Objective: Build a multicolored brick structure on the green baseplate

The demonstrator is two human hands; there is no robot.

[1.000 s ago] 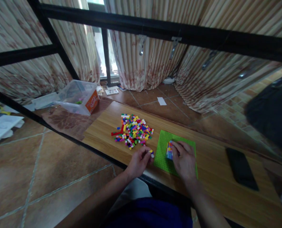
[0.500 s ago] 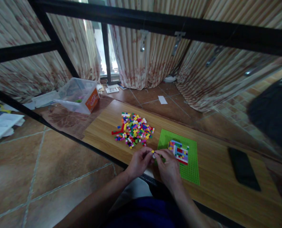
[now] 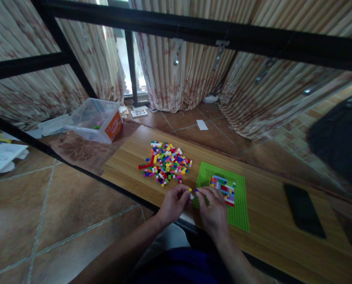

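My left hand (image 3: pixel 173 203) pinches a small yellow brick (image 3: pixel 190 190), and a white piece (image 3: pixel 191 196) shows just below it at the fingertips. Between the thumb and forefinger of my right hand (image 3: pixel 213 209) is a small blue brick (image 3: pixel 196 190). A narrow gap lies between the two sets of fingertips. Under and beyond my right hand is the green baseplate (image 3: pixel 238 215), which bears a block of many-coloured bricks (image 3: pixel 227 190) with a red front edge. My right hand hides part of the plate and of that block.
A pile of loose toy bricks (image 3: pixel 171 161) lies on the wooden table (image 3: pixel 128 157), left of the baseplate. A black phone-like slab (image 3: pixel 304 210) rests at the right. On the floor stands a clear plastic box (image 3: pixel 90 118). Black metal bars (image 3: pixel 164 23) cross the view above.
My hands have moved slightly apart. The blue brick has come away from the yellow and white pieces with my right hand, which shifted a little to the right.
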